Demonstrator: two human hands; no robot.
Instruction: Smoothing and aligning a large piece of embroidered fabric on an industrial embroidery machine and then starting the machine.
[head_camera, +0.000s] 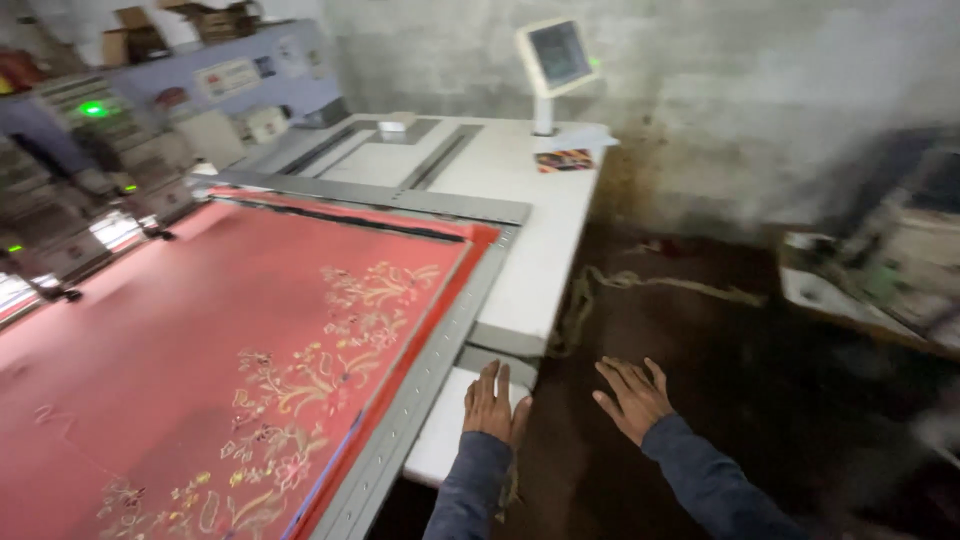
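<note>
My left hand (493, 405) rests flat, fingers together, on the white machine table (545, 250) beside the grey metal frame (420, 385) clamping red embroidered cloth (200, 350). My right hand (632, 398) hovers open, empty. Brown cardboard boxes (135, 40) sit top-left.

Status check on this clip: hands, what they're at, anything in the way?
Left hand flat on white table edge, open. Right hand open, over dark floor, holding nothing. Red embroidered cloth stretched in grey frame beside. Nothing between the hands.

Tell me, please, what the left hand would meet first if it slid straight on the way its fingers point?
Probably the grey metal bar crossing the white table just ahead of the left hand, which lies flat at the table's corner; depth is hard to judge.
</note>
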